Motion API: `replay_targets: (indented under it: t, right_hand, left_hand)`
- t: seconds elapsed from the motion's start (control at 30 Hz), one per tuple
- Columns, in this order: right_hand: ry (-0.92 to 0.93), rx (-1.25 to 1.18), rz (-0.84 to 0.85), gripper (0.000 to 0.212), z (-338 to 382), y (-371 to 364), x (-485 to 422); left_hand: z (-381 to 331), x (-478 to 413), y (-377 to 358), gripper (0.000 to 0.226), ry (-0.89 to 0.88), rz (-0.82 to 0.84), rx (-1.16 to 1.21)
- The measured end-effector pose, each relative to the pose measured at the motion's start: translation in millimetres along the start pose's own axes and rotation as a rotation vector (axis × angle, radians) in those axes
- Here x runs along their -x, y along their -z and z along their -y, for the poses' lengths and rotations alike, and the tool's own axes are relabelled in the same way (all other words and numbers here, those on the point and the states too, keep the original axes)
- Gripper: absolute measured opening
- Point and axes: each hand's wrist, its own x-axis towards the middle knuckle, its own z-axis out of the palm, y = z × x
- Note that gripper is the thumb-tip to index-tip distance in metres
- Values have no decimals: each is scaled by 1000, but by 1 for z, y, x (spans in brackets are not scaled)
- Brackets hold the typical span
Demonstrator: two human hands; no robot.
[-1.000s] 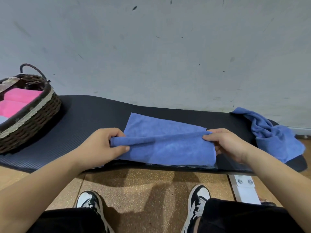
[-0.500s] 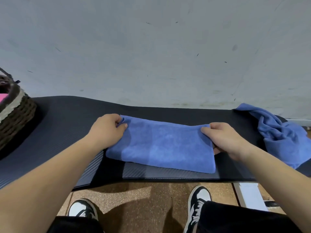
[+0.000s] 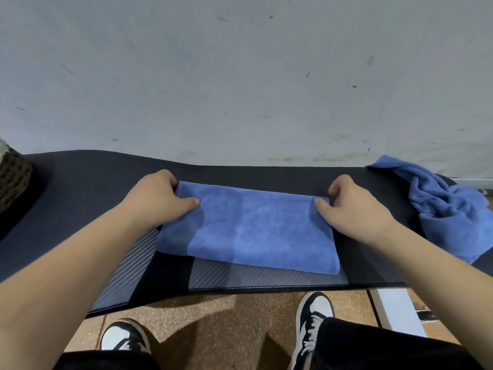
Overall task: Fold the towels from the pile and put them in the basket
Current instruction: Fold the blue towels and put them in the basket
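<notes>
L hand (image 3: 157, 201): my fingers pinch folded towel (image 3: 256, 228), frame centre
R hand (image 3: 354, 209): pinching its other end
Pile (image 3: 448, 209): right edge

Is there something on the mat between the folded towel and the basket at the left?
Nothing visible. The mat is bare between the folded towel and the basket, of which only an edge shows. The left hand rests on the towel's left end.

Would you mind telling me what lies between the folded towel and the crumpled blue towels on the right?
Only the right hand, on the folded towel's right end, and bare dark mat before the crumpled towels, per the head view.
</notes>
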Motion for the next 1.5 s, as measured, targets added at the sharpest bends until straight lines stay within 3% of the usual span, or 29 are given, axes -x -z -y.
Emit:
replay_targets:
  t: [0.1,0.2,0.3,0.47,0.73,0.8,0.9,1.07,1.23,1.37,1.5]
  right_hand:
    - [290,95,-56,74,9,-8,14]
    - [408,221,190,100,20,-26,29]
    - [337,326,365,93,19,-35,31]
    - [318,353,402,92,24,-37,27]
    - [448,274,353,89,53,-59,37]
    - [490,155,335,89,56,-60,39]
    - [481,-42,226,84,51,-54,38]
    - [372,-102,50,60,26,-42,22]
    - [268,-213,50,36,2,-29,14]
    - [268,-268,62,28,-4,-28,12]
    - [258,-244,102,28,-4,-26,10]
  left_hand:
    - [-7,3,1,45,70,67,138]
    - [-17,8,-3,36,116,122,206]
    - [-18,13,-1,35,185,148,300]
    - [-5,31,7,29,201,173,368]
    - [14,53,46,15,239,133,679]
    - [7,60,51,19,242,137,797]
    - [-23,70,45,37,104,76,866]
    - [-86,80,5,75,-135,33,651]
    - [-125,77,-43,75,-179,107,522]
    - [-137,73,-68,73,-217,147,469]
    - [-138,75,-72,85,-194,284,453]
